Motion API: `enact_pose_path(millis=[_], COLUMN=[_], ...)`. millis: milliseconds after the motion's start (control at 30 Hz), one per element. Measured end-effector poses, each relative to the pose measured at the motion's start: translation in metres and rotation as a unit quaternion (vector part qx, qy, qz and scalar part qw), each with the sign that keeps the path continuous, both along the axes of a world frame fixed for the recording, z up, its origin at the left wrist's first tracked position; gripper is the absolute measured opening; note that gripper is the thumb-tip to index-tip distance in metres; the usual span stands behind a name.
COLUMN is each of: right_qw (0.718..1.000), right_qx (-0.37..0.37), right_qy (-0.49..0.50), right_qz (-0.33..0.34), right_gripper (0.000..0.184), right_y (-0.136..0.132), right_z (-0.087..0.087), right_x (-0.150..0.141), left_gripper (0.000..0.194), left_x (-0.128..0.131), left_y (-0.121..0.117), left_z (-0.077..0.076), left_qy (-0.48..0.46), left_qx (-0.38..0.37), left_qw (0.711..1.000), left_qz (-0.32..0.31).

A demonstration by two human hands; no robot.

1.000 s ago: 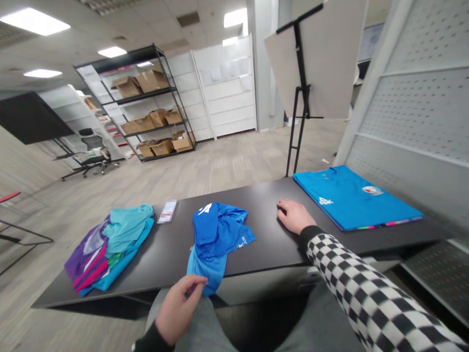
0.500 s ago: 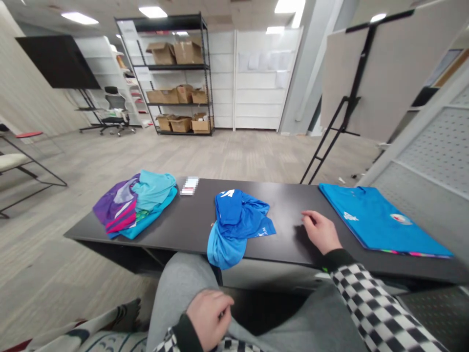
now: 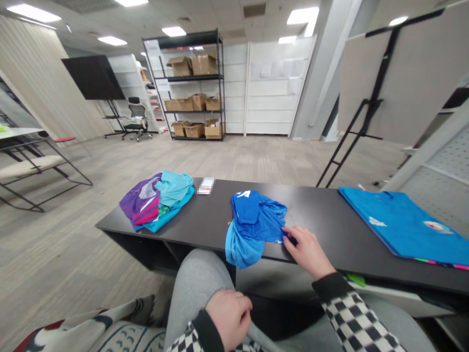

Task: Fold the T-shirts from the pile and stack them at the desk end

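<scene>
Sliding leftward, the right hand (image 3: 307, 252) is touching the crumpled blue T-shirt (image 3: 258, 220) on the worktop (image 3: 330, 227), fingers loosely spread; the left hand (image 3: 229, 318) is curling on a grey trouser leg (image 3: 196, 276), fingertips hidden.

Open storeroom office under ceiling panel lights (image 3: 174, 31)
Black wire shelving (image 3: 220, 83) loaded with cardboard boxes (image 3: 194, 129) stands before white cabinets (image 3: 273, 88) (a mesh office chair (image 3: 136, 115) sits off left, past a dark screen on a stand (image 3: 93, 77)); grey plank flooring (image 3: 234, 159) runs throughout, a board on a black easel (image 3: 395, 83) at right.
</scene>
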State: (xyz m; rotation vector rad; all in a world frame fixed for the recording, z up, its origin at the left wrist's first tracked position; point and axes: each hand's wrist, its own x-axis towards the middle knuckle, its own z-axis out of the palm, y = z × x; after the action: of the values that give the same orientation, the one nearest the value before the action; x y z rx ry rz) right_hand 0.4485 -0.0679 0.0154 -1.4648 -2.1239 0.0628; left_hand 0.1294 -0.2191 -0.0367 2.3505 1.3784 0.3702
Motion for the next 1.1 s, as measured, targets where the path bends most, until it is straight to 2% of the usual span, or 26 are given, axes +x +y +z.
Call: enact_pose_path(millis=[233, 300, 400, 600, 700, 767, 833, 933, 1000, 1100], right_qw=[0.997, 0.995, 0.995, 0.997, 0.998, 0.999, 0.999, 0.999, 0.999, 0.999], right_qx=[-0.047, -0.054, -0.056, -0.043, -0.037, -0.037, -0.038, -0.037, -0.037, -0.036], right_qy=[0.015, 0.005, -0.013, -0.027, -0.024, -0.017, -0.010, 0.001, 0.009, 0.014], right_qz=[-0.066, -0.082, -0.084, -0.055, -0.040, -0.032, -0.022, -0.005, -0.002, -0.008], right_gripper=[0.057, 0.050, 0.029, 0.023, 0.023, 0.022, 0.021, 0.023, 0.024, 0.024], right_y=[0.003, 0.002, -0.001, -0.007, -0.010, -0.012, -0.013, -0.013, -0.012, -0.010], right_z=[0.007, 0.012, 0.017, 0.010, 0.009, 0.011, 0.013, 0.014, 0.013, 0.012], right_x=[-0.013, -0.018, -0.021, -0.015, -0.013, -0.013, -0.014, -0.014, -0.014, -0.015], left_gripper=[0.017, 0.019, 0.021, 0.022, 0.026, 0.028, 0.028, 0.026, 0.025, 0.033], left_x=[-0.011, -0.014, -0.014, -0.005, -0.007, -0.012, -0.020, -0.026, -0.024, -0.011], left_y=[-0.003, -0.003, -0.002, -0.007, -0.006, 0.000, 0.014, 0.055, 0.092, 0.146], left_z=[0.002, 0.004, 0.006, 0.000, -0.001, 0.001, 0.010, 0.031, 0.048, 0.063], left_qy=[0.011, 0.014, 0.015, -0.015, -0.085, -0.167, -0.246, -0.293, -0.286, -0.214], left_qx=[-0.010, -0.013, -0.012, 0.000, -0.005, -0.007, 0.024, 0.122, 0.174, 0.193], left_qw=[0.999, 0.999, 0.999, 0.999, 0.996, 0.986, 0.965, 0.929, 0.919, 0.940], left_qz=[-0.033, -0.036, -0.040, -0.034, -0.019, 0.017, 0.090, 0.191, 0.208, 0.185])
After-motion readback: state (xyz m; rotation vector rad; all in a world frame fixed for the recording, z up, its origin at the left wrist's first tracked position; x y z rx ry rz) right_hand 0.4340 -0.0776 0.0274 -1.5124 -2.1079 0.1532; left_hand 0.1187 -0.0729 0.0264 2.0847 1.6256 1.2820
